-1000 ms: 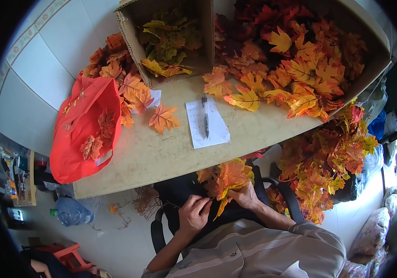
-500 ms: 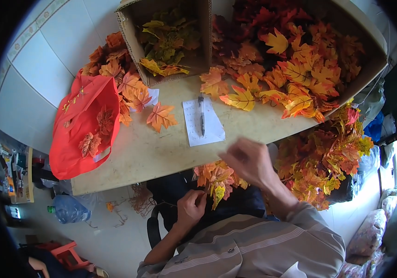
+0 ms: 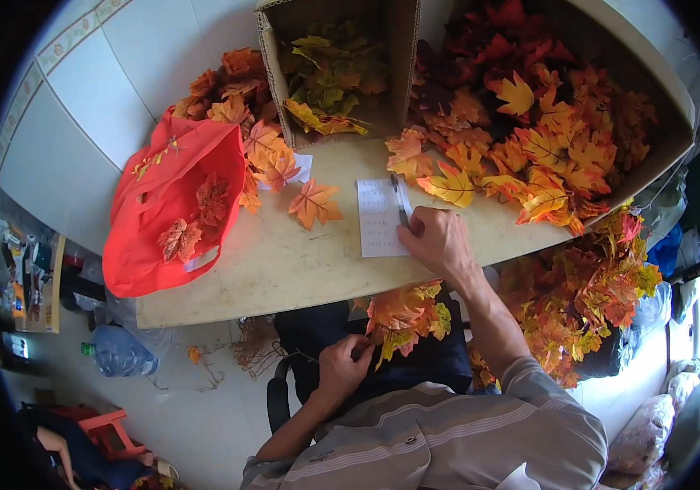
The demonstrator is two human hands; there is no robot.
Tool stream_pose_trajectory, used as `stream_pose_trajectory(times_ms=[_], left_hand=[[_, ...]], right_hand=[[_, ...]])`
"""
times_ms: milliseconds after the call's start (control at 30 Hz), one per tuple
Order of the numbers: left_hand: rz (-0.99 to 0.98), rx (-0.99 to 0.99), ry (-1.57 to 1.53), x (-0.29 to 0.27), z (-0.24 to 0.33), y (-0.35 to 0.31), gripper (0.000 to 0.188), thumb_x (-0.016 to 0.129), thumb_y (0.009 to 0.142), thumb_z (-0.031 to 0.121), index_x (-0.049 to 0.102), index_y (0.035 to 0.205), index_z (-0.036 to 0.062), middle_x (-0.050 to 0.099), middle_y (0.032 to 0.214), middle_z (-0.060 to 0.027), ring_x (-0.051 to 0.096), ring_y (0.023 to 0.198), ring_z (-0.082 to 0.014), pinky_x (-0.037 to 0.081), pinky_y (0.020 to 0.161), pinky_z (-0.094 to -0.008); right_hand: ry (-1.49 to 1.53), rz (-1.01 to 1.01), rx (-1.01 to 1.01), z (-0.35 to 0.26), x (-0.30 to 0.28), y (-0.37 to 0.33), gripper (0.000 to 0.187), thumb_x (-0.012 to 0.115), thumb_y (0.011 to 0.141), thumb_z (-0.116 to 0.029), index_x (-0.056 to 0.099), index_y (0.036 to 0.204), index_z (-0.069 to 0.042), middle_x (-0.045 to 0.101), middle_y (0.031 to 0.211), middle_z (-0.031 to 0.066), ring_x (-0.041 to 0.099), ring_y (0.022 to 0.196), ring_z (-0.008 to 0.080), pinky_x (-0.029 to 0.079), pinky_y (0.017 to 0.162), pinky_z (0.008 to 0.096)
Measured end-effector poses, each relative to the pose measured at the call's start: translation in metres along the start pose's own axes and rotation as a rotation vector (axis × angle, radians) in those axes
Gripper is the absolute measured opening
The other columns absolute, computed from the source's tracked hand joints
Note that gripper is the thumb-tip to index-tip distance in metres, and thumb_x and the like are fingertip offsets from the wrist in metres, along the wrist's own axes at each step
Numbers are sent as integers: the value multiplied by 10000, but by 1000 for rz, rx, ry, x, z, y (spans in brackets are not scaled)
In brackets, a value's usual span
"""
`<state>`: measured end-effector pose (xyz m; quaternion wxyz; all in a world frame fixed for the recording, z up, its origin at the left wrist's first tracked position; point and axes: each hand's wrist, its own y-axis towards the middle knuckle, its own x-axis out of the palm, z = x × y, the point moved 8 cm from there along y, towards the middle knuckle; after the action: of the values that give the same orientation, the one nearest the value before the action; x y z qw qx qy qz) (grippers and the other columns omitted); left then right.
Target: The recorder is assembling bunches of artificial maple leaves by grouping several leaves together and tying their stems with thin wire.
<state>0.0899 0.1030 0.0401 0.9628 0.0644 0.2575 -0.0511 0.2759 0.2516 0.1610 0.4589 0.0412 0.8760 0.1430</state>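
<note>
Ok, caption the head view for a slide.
Left hand holds an orange-and-yellow leaf bunch; right hand at a slim dark pen on white paper.

Table front: a bare strip of table (image 3: 268,282) lets a hand pass between red bag (image 3: 133,245) and note paper (image 3: 378,233).
Mid-table: loose leaf (image 3: 315,204) leaves a narrow gap beside the paper.
Pen side: right hand (image 3: 440,237) blocks the paper's right edge.
Right rear: spilled leaves (image 3: 542,155) crowd the large box's mouth.
Lap: leaf bunch (image 3: 403,318) obstructs.
</note>
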Motion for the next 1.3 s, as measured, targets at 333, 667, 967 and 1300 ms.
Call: stream_pose_trajectory(times_ms=[333, 667, 967, 1300], left_hand=[[50, 42, -39, 6, -17, 10, 119, 687, 759, 104, 628, 819, 18, 657, 737, -146, 664, 668, -285, 518, 585, -333], [3, -3, -111, 8, -36, 12, 139, 712, 765, 136, 642, 811, 25, 643, 647, -104, 635, 556, -207, 477, 517, -284], [14, -29, -168, 2, -43, 15, 138, 723, 760, 128, 642, 802, 24, 646, 646, -107, 642, 560, -215, 483, 525, -294], [123, 15, -182, -18, -45, 18, 123, 713, 776, 103, 644, 811, 7, 626, 621, -73, 561, 500, -102, 434, 480, -243]], right_hand=[[291, 104, -5, -12, -29, -18, 204, 769, 727, -132, 627, 747, 13, 611, 645, 55, 542, 584, 104, 441, 549, 235], [388, -106, -125, -48, -10, -12, 165, 722, 771, -115, 660, 848, 17, 625, 701, 62, 560, 612, 106, 463, 578, 249], [135, 134, -599, -107, -8, 95, 105, 646, 757, -79, 664, 823, 1, 610, 671, 131, 603, 568, 254, 490, 545, 330], [-714, 197, -944, -112, 101, 172, 111, 534, 753, -139, 622, 764, -74, 570, 907, 84, 525, 964, 232, 443, 828, 345]])
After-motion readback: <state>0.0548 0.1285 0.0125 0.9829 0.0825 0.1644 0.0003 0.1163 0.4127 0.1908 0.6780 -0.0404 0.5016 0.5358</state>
